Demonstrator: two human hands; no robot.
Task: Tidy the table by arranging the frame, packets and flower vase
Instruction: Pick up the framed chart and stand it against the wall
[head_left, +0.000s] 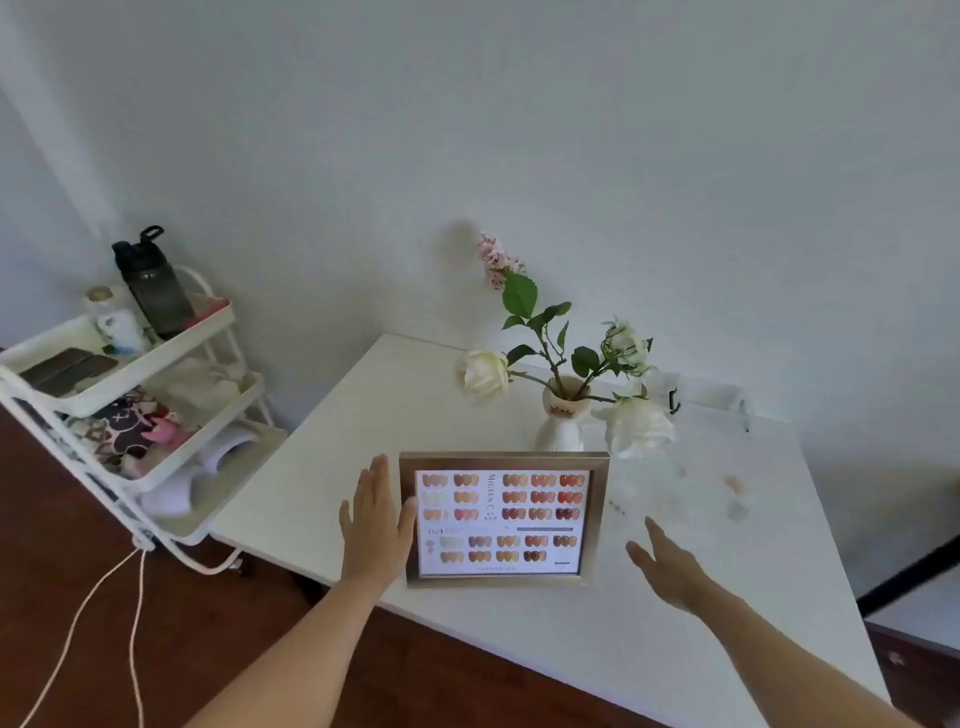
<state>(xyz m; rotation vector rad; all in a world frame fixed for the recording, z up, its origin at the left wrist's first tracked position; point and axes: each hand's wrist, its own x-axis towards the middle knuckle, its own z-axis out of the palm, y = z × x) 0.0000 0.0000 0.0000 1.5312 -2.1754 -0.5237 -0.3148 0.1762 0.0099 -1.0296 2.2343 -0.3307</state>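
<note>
A silver frame with a nail colour chart stands upright near the front of the white table. My left hand is flat and open at the frame's left edge, its thumb touching the rim. My right hand hovers open to the right of the frame, apart from it. Behind the frame stands a white flower vase with white roses and green leaves. Clear packets lie blurred on the table to the right of the frame, with small pieces near them.
A white three-tier trolley stands left of the table, holding a dark bottle, a phone and cloths. White cables trail over the brown floor. A white bag sits at the table's back right, by the wall.
</note>
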